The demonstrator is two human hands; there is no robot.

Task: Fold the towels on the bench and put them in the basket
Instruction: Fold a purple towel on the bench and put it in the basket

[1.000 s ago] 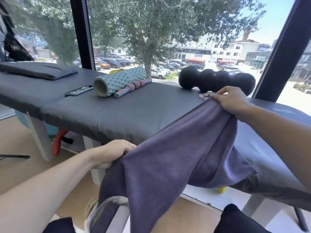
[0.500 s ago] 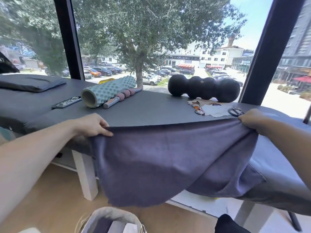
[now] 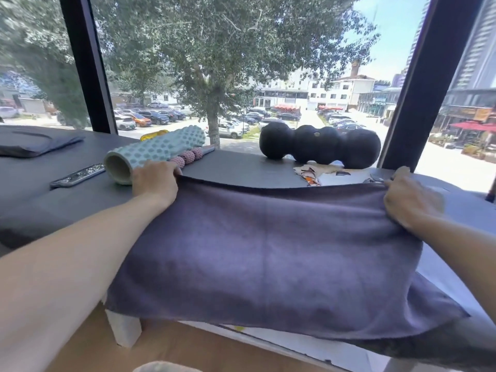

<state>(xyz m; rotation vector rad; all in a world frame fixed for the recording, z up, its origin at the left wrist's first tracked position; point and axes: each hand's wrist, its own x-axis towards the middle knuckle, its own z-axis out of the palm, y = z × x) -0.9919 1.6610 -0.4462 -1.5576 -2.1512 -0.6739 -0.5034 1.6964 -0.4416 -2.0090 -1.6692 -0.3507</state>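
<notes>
A dark purple-grey towel (image 3: 268, 253) is stretched wide over the front of the dark grey bench (image 3: 236, 170), its lower edge hanging past the bench's front. My left hand (image 3: 154, 181) pinches the towel's top left corner, close to the teal roller. My right hand (image 3: 408, 200) grips the top right corner. A pale rim at the bottom edge, probably the basket (image 3: 166, 367), just shows. Another folded dark cloth (image 3: 35, 142) lies at the bench's far left.
On the bench behind the towel: a teal foam roller (image 3: 155, 151), a pink massage stick (image 3: 190, 157), a remote control (image 3: 76, 175), a black peanut-shaped roller (image 3: 319, 145) and papers with glasses (image 3: 316, 174). A window runs behind. A white bench leg (image 3: 123, 330) stands below.
Both hands have carried the towel's top edge up and farther onto the bench, spreading it flat and wide. The left hand now sits beside the teal roller. The basket has slid almost out of view.
</notes>
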